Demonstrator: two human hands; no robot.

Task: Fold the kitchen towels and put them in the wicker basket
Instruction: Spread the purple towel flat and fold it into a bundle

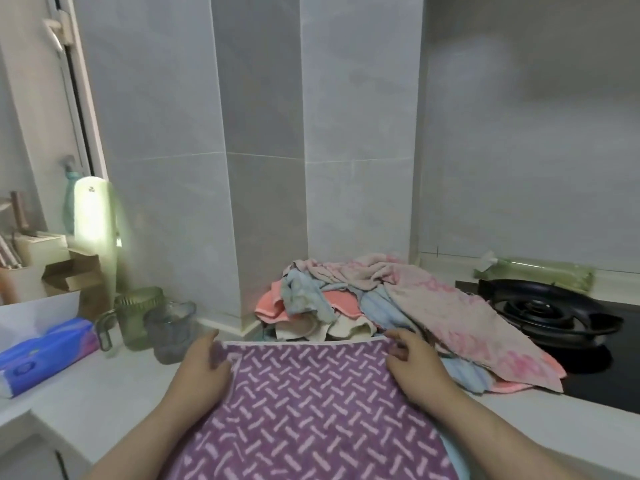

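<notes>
On the counter point(114, 393) right in front of me the purple towel point(311, 403) lies spread flat. My left hand point(204, 365) and right hand point(415, 362) each have a far corner, and each grip is closed in a pinch on the hem.

I see three risks. The pile of towels point(363, 299) sits just behind that far edge, so lifting the corners could snag a loose end and drag the heap forward. Its pink top layer already drapes toward the stove burner point(547, 310). The glass mugs point(156, 323) stand near my left hand, and a wide elbow swing could knock them.

I can't find the wicker basket anywhere in view. The towel's near edge is cut off at the bottom of the frame. A pale blue rim shows under the towel at lower right, and I can't tell what it is.
</notes>
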